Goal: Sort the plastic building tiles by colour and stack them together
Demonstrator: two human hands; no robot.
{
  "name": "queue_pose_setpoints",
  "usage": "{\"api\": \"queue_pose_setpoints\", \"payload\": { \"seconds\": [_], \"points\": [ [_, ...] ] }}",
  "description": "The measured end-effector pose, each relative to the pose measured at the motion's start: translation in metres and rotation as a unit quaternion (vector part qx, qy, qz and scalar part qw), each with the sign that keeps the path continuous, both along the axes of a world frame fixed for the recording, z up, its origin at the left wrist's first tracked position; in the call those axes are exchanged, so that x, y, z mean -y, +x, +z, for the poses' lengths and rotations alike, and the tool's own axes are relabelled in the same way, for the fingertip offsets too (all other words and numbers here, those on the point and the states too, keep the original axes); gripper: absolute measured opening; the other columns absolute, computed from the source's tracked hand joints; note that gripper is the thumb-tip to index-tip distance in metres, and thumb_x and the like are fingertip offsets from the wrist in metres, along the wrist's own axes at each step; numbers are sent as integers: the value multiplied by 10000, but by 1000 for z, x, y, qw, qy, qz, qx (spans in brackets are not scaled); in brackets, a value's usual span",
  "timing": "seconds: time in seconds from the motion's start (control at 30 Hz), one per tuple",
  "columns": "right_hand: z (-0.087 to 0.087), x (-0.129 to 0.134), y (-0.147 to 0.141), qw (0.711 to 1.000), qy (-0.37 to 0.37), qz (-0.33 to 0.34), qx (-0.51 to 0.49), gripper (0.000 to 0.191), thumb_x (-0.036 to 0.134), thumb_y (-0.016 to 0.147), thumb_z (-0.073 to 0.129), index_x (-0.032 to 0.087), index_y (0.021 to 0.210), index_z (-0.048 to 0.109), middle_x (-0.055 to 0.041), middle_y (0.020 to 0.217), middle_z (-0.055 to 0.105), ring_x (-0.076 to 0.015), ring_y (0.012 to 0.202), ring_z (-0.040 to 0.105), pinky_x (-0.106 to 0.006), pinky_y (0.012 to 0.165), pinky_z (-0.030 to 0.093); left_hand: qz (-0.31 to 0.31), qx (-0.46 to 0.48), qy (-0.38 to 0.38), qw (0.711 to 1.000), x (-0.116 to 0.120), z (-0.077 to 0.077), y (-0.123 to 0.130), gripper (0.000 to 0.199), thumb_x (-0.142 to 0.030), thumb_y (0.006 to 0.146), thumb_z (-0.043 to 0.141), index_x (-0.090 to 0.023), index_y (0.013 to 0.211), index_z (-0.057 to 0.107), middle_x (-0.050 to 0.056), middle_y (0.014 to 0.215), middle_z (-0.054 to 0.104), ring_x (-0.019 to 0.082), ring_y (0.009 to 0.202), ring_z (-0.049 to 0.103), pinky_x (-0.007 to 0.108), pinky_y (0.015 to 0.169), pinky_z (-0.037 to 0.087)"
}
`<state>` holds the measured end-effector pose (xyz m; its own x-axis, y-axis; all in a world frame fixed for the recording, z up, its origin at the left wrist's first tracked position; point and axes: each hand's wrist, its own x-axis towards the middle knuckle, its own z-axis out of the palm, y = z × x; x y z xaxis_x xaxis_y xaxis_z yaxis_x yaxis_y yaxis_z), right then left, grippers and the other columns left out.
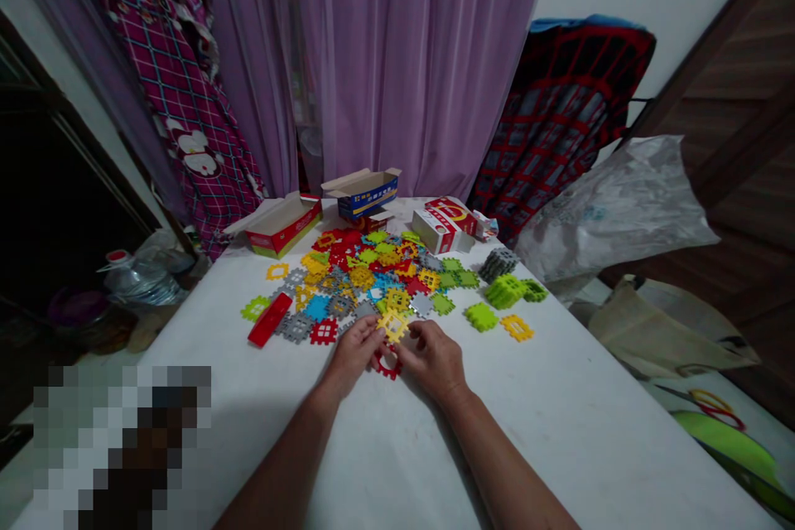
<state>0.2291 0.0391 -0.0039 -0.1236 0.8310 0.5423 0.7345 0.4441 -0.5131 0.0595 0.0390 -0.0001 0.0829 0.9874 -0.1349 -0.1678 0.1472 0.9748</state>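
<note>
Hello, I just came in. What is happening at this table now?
A person's left hand holds a yellow toothed plastic piece, and the right hand is close beside it. A red piece is just below, between the hands. Beyond them, a colourful pile of similar pieces is spread on the white table, with opened boxes behind it.

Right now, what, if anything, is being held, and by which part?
The left hand pinches a yellow piece by its left edge. Whether the right hand also grips it, or either holds the red piece below, cannot be told.
</note>
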Motion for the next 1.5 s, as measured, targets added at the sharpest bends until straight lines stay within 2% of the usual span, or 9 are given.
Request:
{"api": "queue_pose_setpoints", "payload": {
  "seconds": [0.2,0.37,0.57,0.63,0.77,1.0,1.3,1.4,1.5],
  "points": [
    [0,-2,8,999,14,-32,-17,242,423,818,590,190,876,619,-10,758,644,-112,590,563,-224,562,424,10,5,-8,1000,1,5,1,614,-531,672,741,-155,1129,576,63,949,701,101,618,616,166,394,368],
    [-1,-1,6,999,21,-28,-5,251,435,826,607,188,869,623,-14,751,641,-111,593,560,-221,561,417,2,-11,-9,1000,1,4,1,590,-538,659,740,-144,1076,601,43,834,703,106,582,604,176,395,364],
    [3,-3,14,998,-5,60,-34,177,368,868,591,199,842,637,-5,739,633,-101,587,558,-216,577,443,11,-18,-10,1000,0,0,-1,563,-557,694,679,-141,1066,599,-40,591,610,75,440,493,172,376,308],
    [5,-6,21,994,-12,86,-64,179,342,872,587,200,952,663,-22,812,657,-107,623,580,-221,590,468,10,-29,-12,999,0,-1,-2,561,-549,729,640,-138,1108,596,-53,551,585,67,401,452,173,372,286],
    [7,-10,30,983,-25,160,-90,389,301,856,617,238,1240,628,-57,1024,672,-115,714,617,-239,652,520,1,-46,-21,999,-1,-2,-2,608,-533,742,624,-126,1193,594,-59,534,573,59,364,408,179,368,265],
    [6,-8,31,983,-31,177,-43,322,260,815,638,228,1135,661,-63,1018,679,-127,732,626,-252,678,528,-4,-54,-19,998,-2,-4,-1,647,-525,734,612,-117,1236,619,-52,540,561,62,387,409,181,373,269],
    [16,4,25,995,-39,96,14,221,280,747,646,209,956,640,-18,854,670,-125,670,600,-230,620,474,-17,-68,-9,998,0,-3,-1,629,-536,769,616,-126,1247,627,-53,563,543,58,410,406,178,384,276],
    [13,3,48,998,-43,8,-39,220,345,756,623,204,924,639,-23,842,668,-142,682,605,-260,650,482,-8,-62,9,998,1,-2,-2,606,-559,784,614,-155,1236,620,-20,700,600,58,454,457,178,387,290],
    [8,-2,97,981,-35,-159,-108,346,492,745,606,190,911,644,-52,849,678,-172,678,605,-315,677,489,2,-59,6,998,1,-1,-3,599,-591,765,624,-163,1184,628,13,835,627,58,485,489,180,376,293]
  ]
}}
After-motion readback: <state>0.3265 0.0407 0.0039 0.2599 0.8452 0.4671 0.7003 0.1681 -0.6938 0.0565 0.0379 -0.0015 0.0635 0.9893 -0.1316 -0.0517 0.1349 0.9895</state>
